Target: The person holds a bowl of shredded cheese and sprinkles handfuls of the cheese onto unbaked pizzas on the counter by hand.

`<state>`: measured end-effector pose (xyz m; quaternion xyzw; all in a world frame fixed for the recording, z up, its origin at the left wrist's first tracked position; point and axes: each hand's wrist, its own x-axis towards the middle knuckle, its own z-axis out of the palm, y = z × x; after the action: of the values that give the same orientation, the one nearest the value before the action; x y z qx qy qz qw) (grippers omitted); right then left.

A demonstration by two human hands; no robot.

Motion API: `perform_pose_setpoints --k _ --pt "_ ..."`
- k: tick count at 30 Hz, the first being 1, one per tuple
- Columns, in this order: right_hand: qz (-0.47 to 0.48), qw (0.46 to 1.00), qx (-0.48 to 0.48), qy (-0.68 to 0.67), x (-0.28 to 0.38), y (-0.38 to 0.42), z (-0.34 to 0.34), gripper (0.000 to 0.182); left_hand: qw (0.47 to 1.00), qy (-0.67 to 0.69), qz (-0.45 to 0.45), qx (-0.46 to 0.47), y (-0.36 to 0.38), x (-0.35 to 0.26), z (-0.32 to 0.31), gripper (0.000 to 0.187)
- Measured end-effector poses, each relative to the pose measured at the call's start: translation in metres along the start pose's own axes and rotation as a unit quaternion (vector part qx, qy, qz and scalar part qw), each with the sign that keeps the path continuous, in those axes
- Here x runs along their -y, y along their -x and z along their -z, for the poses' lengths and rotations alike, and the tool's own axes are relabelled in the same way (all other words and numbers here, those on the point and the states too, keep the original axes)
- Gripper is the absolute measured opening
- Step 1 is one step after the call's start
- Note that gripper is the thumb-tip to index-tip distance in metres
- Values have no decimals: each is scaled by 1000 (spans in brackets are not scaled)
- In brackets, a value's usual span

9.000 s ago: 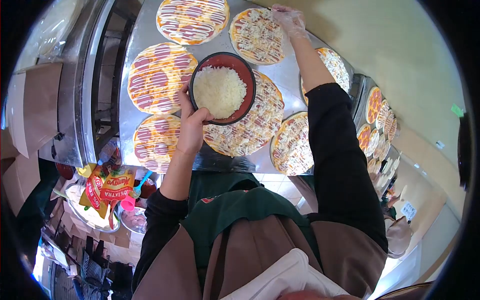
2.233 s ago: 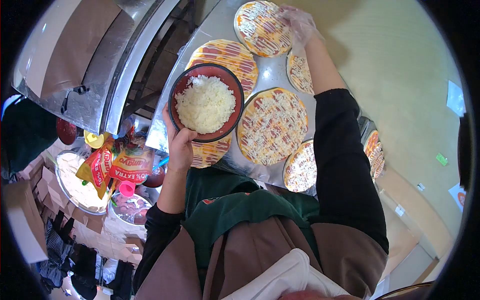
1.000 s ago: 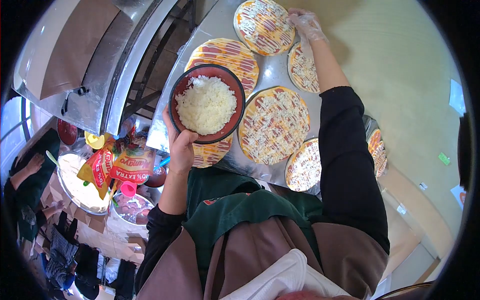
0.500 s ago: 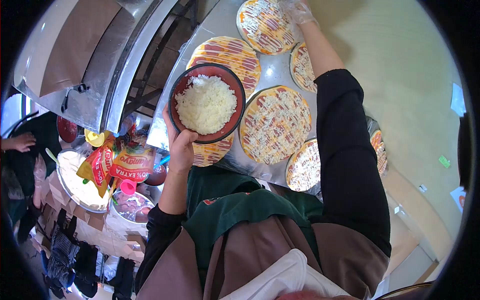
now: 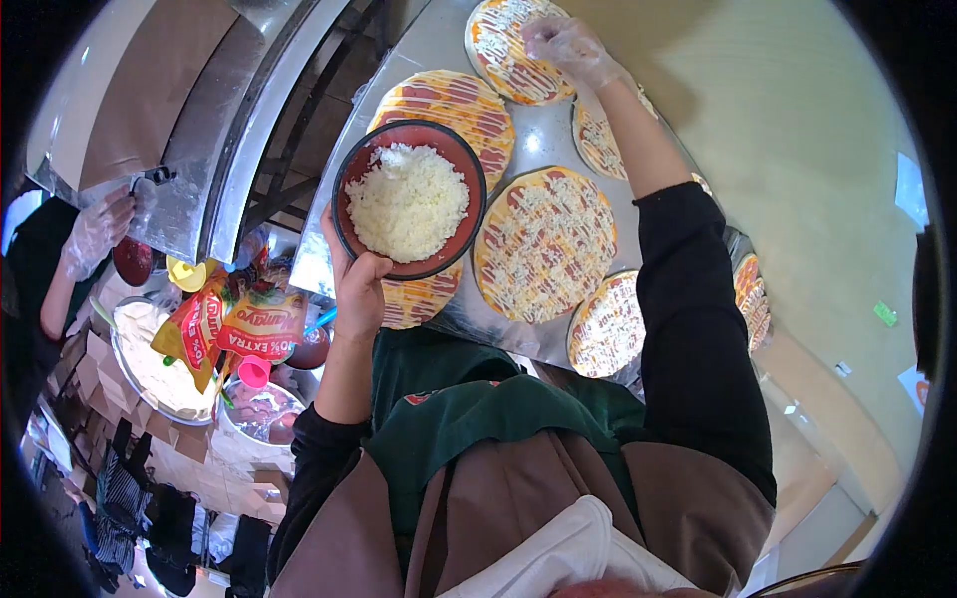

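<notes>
My left hand point(image 5: 357, 284) grips a reddish-brown bowl point(image 5: 473, 224) with a black rim, thumb against its near side. White grated cheese point(image 5: 409, 199) fills much of the bowl. My right hand point(image 5: 573, 52), in a clear plastic glove, is over the farthest pizza point(image 5: 508, 70), its fingers drawn together; whatever is between them is too small to make out. That pizza has sauce stripes and white shreds. Under the bowl is a striped pizza point(image 5: 449, 95) without visible shreds. A large pizza point(image 5: 546, 244) strewn with shreds lies in the middle, and a smaller one point(image 5: 608, 324) is nearer me.
The pizzas lie on a metal table point(image 5: 543, 145). At left are a curved metal machine point(image 5: 219, 120), a basin of white cream point(image 5: 150, 359), mayonnaise pouches point(image 5: 259, 324) and a foil-lined bowl point(image 5: 264, 414). A co-worker's gloved hand point(image 5: 98, 231) touches the machine's edge.
My right hand has come back toward me over the far pizza. The left hand and bowl have hardly moved. At left, the co-worker's gloved hand has risen to the machine's edge.
</notes>
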<state>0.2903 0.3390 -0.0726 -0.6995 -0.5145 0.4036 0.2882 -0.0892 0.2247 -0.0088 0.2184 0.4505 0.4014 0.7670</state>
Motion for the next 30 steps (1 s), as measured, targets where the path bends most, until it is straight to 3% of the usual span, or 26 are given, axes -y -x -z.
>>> perform_pose_setpoints --k 2,6,8,14,18,21,23,24,26,30 --pt "-15 986 0 164 -1 6 -10 24 1000 3 -2 -4 0 2 1 87" --pt "-39 977 65 198 11 20 -17 22 1000 -7 -3 4 1 2 1 87" --pt "66 939 56 332 -1 19 -22 25 1000 1 3 -10 3 2 -2 86" --pt "50 982 48 177 -49 20 -22 20 1000 -9 -2 2 6 6 0 85" --pt "-12 975 21 222 -8 42 -19 19 1000 -21 -17 5 7 4 -5 83" --pt "-25 943 72 325 2 45 -17 19 1000 -15 -22 9 6 2 -10 81" --pt "1 941 11 339 10 51 -23 21 999 -16 -40 8 3 1 -15 78" --pt "1 941 9 338 3 49 -21 21 999 -18 -41 9 0 1 -18 78" --pt "95 958 43 269 -26 39 -18 25 997 -44 -55 6 -6 0 -23 77" --pt "35 978 35 201 -34 35 -21 35 995 -62 -84 3 -24 4 -31 74"
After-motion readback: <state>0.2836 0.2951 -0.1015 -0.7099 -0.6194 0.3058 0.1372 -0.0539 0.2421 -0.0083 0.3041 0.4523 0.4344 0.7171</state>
